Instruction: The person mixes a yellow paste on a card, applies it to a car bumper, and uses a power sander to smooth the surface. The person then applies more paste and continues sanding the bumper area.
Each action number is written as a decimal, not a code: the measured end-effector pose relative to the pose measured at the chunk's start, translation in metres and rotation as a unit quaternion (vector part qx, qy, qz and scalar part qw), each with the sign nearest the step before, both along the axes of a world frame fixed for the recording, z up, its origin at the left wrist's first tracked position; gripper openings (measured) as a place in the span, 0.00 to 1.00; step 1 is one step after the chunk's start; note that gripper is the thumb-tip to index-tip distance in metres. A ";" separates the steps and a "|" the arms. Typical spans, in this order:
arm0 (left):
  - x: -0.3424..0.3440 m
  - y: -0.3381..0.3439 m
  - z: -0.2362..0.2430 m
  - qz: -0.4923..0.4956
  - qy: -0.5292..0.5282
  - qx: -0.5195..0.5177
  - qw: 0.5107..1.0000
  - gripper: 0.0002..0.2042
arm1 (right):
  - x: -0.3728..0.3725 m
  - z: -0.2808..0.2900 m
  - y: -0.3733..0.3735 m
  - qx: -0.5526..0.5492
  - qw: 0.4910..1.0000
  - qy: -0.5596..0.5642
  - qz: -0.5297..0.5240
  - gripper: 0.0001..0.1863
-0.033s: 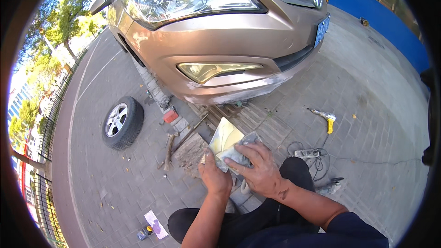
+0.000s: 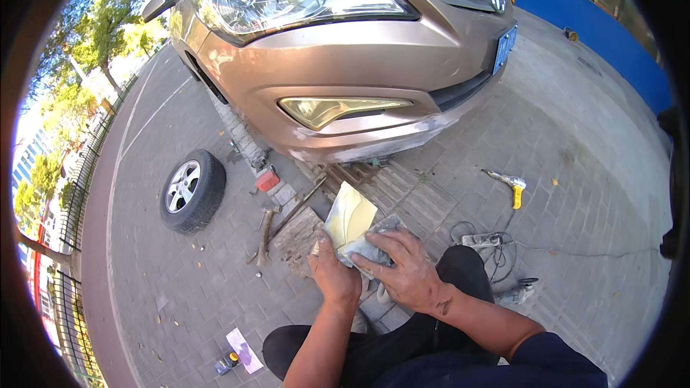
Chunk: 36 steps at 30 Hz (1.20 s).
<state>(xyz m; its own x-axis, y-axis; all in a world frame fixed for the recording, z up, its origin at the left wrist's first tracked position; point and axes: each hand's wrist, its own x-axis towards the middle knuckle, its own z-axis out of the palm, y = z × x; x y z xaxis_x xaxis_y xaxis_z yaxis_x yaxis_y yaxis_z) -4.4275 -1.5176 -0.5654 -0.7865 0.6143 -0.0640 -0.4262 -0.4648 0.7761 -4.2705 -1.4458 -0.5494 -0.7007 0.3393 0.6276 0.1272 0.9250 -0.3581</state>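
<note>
Low in front of the car, my left hand (image 2: 335,274) grips a putty board (image 2: 351,214), its thumb along the near edge. Smooth cream-coloured paste covers much of the board. A flat grey spreader (image 2: 368,248) lies under the fingers of my right hand (image 2: 408,267), pressed against the board's near right side. Its working edge is partly hidden by the fingers. Beyond both hands stands the bronze car bumper (image 2: 345,111), with pale filler patches along its lower edge. Dusty smears mark my fingers.
A loose wheel (image 2: 192,192) lies to the left. Nearer are a hammer (image 2: 266,236), a red block (image 2: 267,180) and a wooden board (image 2: 298,238). To the right rest a yellow-handled air tool (image 2: 509,184), a power strip (image 2: 481,240) with loose cable, and another tool (image 2: 517,292).
The putty board has shifted very slightly up and left. My right hand and the spreader have barely moved against it.
</note>
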 end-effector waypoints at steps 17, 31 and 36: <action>0.016 -0.006 0.013 0.076 0.522 -0.132 0.839 0.18 | 0.016 -0.004 0.008 -0.180 0.975 0.093 0.086 0.25; 0.012 0.000 -0.004 -0.099 -0.096 0.023 0.990 0.19 | 0.013 0.009 0.025 -0.375 0.905 0.201 -0.003 0.20; 0.006 0.003 0.000 -0.082 -0.122 0.042 0.988 0.20 | 0.030 -0.005 0.040 -0.197 0.974 0.101 -0.048 0.27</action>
